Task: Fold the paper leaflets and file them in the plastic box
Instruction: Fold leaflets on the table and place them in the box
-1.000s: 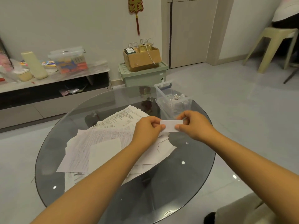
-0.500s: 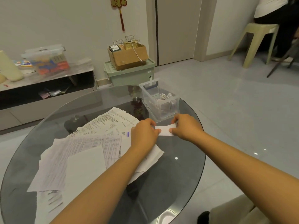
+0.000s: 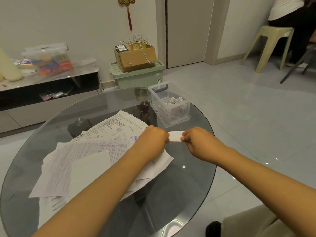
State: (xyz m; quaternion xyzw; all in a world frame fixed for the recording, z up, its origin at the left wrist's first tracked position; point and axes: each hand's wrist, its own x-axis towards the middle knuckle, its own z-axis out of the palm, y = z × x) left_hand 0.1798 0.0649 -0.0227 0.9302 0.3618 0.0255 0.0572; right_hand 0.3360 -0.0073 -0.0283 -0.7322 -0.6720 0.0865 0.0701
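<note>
Just right of frame centre, the left hand point(image 3: 153, 139) and right hand point(image 3: 196, 141) each pinch an end of a folded leaflet point(image 3: 174, 136), light, limp paper best gripped at its edges, just below the plastic box point(image 3: 171, 106).

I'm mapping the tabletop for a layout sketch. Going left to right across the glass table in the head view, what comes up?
Pile of unfolded leaflets → left hand → folded leaflet held between both hands → right hand.
</note>
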